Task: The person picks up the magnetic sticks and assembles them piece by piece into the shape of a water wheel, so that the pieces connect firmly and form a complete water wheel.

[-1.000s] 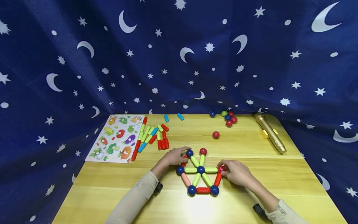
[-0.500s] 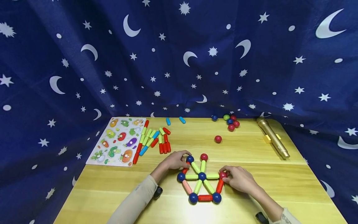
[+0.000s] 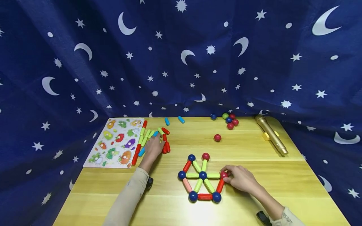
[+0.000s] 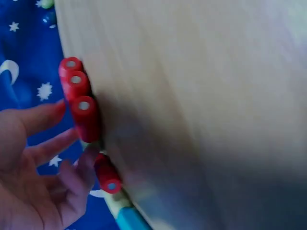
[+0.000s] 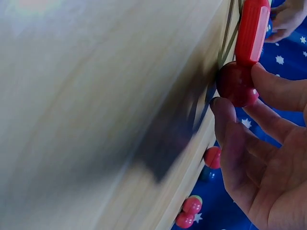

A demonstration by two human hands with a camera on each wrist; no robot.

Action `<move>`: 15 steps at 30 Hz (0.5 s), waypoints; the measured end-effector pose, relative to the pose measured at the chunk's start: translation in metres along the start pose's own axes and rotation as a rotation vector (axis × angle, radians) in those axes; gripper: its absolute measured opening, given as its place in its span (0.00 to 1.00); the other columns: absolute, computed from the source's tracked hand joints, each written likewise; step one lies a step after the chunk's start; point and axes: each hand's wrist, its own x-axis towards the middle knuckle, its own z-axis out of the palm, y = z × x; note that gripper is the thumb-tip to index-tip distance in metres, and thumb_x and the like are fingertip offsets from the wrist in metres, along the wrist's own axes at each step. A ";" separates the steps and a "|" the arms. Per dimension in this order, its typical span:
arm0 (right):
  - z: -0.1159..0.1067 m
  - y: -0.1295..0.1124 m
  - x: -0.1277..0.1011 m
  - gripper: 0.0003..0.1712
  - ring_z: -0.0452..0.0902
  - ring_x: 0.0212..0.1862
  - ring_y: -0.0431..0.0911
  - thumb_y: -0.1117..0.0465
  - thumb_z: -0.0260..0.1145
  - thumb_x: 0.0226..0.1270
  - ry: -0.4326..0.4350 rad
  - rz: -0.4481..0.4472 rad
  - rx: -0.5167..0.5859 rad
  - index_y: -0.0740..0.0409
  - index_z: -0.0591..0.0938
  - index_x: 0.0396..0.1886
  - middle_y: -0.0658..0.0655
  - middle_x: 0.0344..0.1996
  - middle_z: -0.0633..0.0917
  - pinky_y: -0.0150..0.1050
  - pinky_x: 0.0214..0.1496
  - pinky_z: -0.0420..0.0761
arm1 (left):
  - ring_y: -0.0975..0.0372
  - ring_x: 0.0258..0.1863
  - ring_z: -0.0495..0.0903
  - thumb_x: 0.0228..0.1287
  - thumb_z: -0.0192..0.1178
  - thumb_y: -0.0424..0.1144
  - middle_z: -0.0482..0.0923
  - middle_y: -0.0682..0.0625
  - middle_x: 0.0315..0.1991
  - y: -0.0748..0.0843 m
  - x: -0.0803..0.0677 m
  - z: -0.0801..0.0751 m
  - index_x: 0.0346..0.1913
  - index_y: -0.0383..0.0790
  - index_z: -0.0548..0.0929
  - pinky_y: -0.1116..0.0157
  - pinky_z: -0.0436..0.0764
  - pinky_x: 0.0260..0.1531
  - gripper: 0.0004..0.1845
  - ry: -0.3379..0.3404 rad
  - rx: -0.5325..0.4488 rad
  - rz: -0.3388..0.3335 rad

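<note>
On the table lies a flat wheel of magnetic rods and balls, with a blue centre ball (image 3: 202, 175) and light green spokes. Red rods and one pink rod (image 3: 187, 185) join several balls along its outer edge. My right hand (image 3: 240, 179) pinches the red ball (image 5: 236, 85) at the wheel's right corner, where a red rod (image 5: 252, 33) meets it. My left hand (image 3: 154, 146) is over the loose rods left of the wheel and partly hides them. In the left wrist view, its spread fingers are right at several red rods (image 4: 86, 120).
A vegetable puzzle board (image 3: 113, 144) lies left of the loose rods. Two blue rods (image 3: 181, 119) are at the back. A lone red ball (image 3: 217, 137) and a cluster with a green ball (image 3: 225, 115) lie behind the wheel. A gold microphone (image 3: 271, 135) is at right.
My left hand has left the wheel's upper left side and moved left and back to the loose rods. The red rod it held now shows between two blue balls. My right hand stays at the red ball.
</note>
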 end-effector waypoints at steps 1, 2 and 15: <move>-0.001 0.000 -0.001 0.13 0.76 0.31 0.39 0.58 0.74 0.54 0.004 0.004 0.000 0.46 0.86 0.41 0.45 0.28 0.85 0.39 0.31 0.72 | 0.46 0.34 0.82 0.65 0.62 0.46 0.83 0.40 0.40 -0.002 0.003 0.000 0.52 0.42 0.80 0.55 0.78 0.26 0.17 -0.030 0.006 -0.002; -0.001 0.001 -0.001 0.13 0.76 0.31 0.39 0.58 0.74 0.54 0.007 0.006 -0.001 0.46 0.86 0.41 0.45 0.29 0.86 0.39 0.32 0.73 | 0.46 0.35 0.82 0.65 0.62 0.47 0.83 0.40 0.41 -0.004 0.005 0.001 0.52 0.42 0.80 0.55 0.78 0.27 0.17 -0.063 0.006 0.002; -0.003 -0.006 -0.004 0.12 0.75 0.30 0.39 0.60 0.73 0.55 -0.011 0.013 0.018 0.44 0.85 0.40 0.43 0.26 0.83 0.39 0.32 0.72 | 0.53 0.31 0.78 0.64 0.61 0.36 0.84 0.41 0.39 -0.019 0.006 0.000 0.49 0.38 0.81 0.60 0.74 0.29 0.12 -0.180 -0.078 0.030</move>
